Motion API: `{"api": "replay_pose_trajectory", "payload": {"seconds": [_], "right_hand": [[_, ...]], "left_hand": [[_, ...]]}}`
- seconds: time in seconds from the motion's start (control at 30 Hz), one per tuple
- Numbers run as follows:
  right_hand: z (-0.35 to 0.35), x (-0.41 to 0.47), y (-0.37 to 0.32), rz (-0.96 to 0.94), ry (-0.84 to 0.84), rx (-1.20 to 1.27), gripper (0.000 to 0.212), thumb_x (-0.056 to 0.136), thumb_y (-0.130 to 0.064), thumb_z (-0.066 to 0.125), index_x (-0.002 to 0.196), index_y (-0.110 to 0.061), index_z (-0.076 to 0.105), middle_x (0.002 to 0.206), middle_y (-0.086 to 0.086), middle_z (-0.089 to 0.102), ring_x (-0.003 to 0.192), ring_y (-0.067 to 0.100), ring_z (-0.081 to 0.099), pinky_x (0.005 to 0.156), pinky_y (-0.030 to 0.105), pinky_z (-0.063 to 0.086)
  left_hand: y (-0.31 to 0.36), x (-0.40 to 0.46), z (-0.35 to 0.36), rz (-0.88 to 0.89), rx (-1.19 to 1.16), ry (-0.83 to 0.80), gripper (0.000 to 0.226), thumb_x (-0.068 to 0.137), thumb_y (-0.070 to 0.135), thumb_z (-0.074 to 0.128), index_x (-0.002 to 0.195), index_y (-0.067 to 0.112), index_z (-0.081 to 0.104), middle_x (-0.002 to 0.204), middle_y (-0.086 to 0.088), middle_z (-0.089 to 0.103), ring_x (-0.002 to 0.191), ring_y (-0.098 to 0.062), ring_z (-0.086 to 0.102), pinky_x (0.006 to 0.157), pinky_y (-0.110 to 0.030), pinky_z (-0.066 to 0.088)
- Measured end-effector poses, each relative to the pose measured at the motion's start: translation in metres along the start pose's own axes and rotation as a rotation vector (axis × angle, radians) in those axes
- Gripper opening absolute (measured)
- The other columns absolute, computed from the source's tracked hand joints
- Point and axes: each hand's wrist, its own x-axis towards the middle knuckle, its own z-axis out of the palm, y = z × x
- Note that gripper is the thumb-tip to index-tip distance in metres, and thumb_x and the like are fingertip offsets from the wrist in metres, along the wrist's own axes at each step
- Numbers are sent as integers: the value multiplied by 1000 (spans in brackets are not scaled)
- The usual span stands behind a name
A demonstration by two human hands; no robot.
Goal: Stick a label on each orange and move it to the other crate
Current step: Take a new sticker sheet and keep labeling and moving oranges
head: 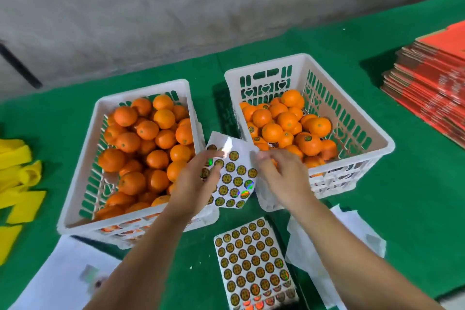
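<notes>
Two white plastic crates stand on the green table. The left crate [80,158] is piled with plain oranges [147,129]. In the right crate [364,131], several of the oranges [308,143] carry round labels. Between the crates my left hand [195,184] holds a partly used sheet of round gold labels [235,178] from below. My right hand [281,173] pinches the sheet's upper right edge, fingers curled at the paper. A full label sheet [254,264] lies flat in front of me.
White backing papers [339,254] lie at the right of the flat sheet, and a white sheet [60,282] at lower left. Yellow strips [17,178] lie at the table's left edge. A stack of flat red cartons [432,88] sits at the far right.
</notes>
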Motion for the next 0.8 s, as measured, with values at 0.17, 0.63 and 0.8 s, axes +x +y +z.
{"api": "replay_pose_trajectory", "payload": {"seconds": [0.17, 0.63, 0.8], "right_hand": [[50, -58, -40, 97, -221, 301, 83, 85, -76, 59, 156, -45, 30, 130, -32, 40, 133, -8, 33, 108, 22, 34], [94, -71, -53, 509, -251, 594, 13, 99, -21, 62, 97, -24, 74, 99, 15, 78, 94, 45, 73, 88, 64, 59], [100, -84, -61, 459, -215, 580, 24, 102, -19, 60, 96, -36, 75, 98, -4, 81, 85, 21, 79, 71, 40, 65]], "left_hand": [[5, -60, -19, -46, -569, 217, 60, 103, 7, 58, 139, 47, 32, 123, -9, 69, 93, -42, 69, 70, -47, 62], [-89, -48, -125, -380, 517, -104, 45, 102, 41, 59, 146, 30, 54, 142, -1, 60, 129, -30, 57, 107, -51, 48], [-130, -20, -140, -609, 502, -323, 74, 97, 50, 60, 162, 30, 31, 170, -6, 22, 155, -40, 19, 122, -56, 26]]}}
